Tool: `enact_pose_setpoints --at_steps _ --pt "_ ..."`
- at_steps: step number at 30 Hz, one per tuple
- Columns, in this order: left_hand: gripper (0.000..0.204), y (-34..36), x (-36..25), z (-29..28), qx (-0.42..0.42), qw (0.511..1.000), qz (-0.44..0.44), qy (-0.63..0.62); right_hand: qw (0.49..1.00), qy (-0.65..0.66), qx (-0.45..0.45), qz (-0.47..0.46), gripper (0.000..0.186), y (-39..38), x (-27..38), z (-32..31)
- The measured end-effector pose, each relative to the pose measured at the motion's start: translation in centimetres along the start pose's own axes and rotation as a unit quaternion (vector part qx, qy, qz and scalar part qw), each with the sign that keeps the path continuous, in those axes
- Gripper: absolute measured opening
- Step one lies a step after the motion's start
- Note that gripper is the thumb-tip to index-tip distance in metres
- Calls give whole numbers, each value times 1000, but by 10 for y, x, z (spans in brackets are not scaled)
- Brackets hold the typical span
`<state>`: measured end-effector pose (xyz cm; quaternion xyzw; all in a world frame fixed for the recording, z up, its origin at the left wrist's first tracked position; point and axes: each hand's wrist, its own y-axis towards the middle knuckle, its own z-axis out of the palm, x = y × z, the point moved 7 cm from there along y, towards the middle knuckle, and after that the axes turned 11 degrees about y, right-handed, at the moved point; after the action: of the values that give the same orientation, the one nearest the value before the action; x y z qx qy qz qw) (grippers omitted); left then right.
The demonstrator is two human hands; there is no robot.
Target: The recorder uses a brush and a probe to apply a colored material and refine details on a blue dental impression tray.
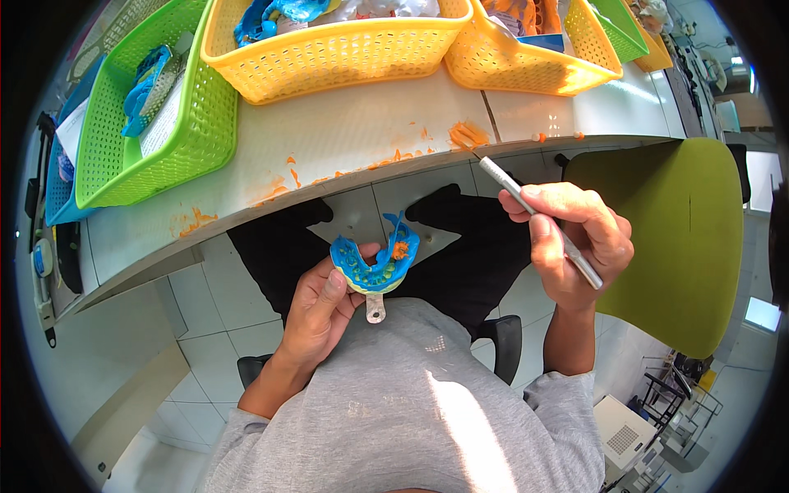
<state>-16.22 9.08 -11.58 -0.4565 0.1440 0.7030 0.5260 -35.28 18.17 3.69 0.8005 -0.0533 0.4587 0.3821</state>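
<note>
My left hand holds a dental impression above my lap. It is a horseshoe of blue material with a yellow-green layer in a tray, whose metal handle points toward me. A lump of orange paste sits on the right arm of the horseshoe. My right hand grips a slim silver-handled tool like a pen. The thin tip of this tool reaches the table edge, beside a smear of orange paste; whether it touches the smear I cannot tell.
Along the white table stand a green basket and a yellow basket holding blue impressions, plus another yellow basket with orange material. Orange smears mark the table's near edge. A green chair stands at the right.
</note>
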Motion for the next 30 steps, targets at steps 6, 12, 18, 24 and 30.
enact_pose_setpoints --at_steps 6,12,18,24,30 --pt "51 -1 -1 0 0 1000 4 -1 985 121 -23 124 13 -3 -13 0" --pt "51 -4 -1 -3 -3 1000 4 -1 921 349 -131 112 19 -20 -35 -2" --pt "53 -7 -4 -3 -24 1000 12 -8 975 -38 -99 -196 20 -41 -12 29" --pt "56 -8 -5 -2 -52 998 17 -21 959 -112 -107 -239 26 -49 -31 45" --pt "56 -8 -7 0 -54 998 23 -15 955 -132 -74 -255 20 -56 -26 45"
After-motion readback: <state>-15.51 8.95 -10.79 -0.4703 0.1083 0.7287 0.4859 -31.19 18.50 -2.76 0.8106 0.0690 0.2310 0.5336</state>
